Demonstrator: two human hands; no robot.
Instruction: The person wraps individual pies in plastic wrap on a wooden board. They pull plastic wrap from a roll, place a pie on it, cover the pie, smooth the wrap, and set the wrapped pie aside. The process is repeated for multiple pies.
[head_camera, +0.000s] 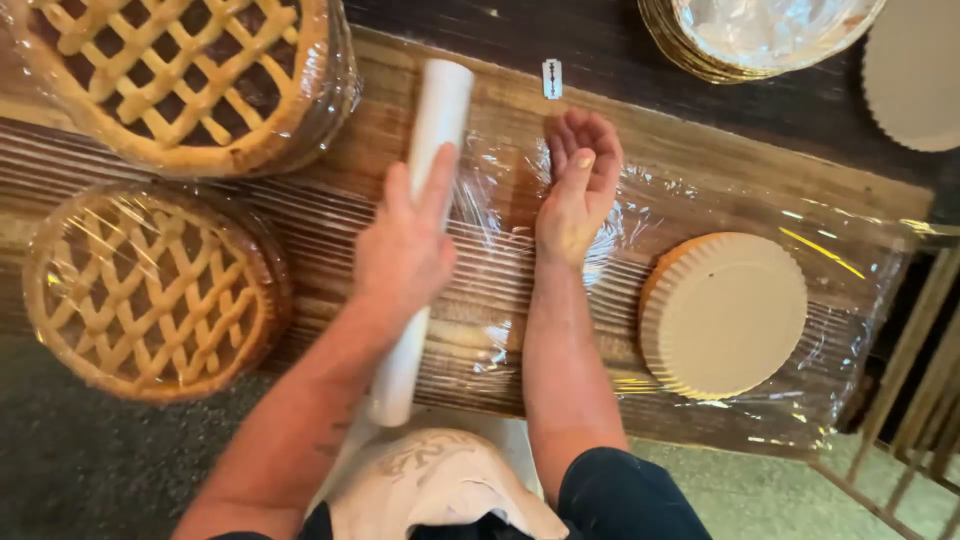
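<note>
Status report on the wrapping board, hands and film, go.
Left hand on the cling film roll. Right hand open, edge pressed on the stretched film. Upturned tart lies on the film, right; razor blade beyond the fingers.

Bare film-covered desk (700, 190) lies open between the right hand (578, 185) and the round cardboard tray (723, 315); the film roll (420, 230) bars the left; two latticed tarts (160, 290) crowd the left end.

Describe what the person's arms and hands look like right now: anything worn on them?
Both forearms are bare, with no gloves, rings or watch visible. The left hand and right hand are uncovered. A faint dark marking, perhaps a tattoo, shows on the left forearm. Dark sleeves begin near the elbows.
</note>
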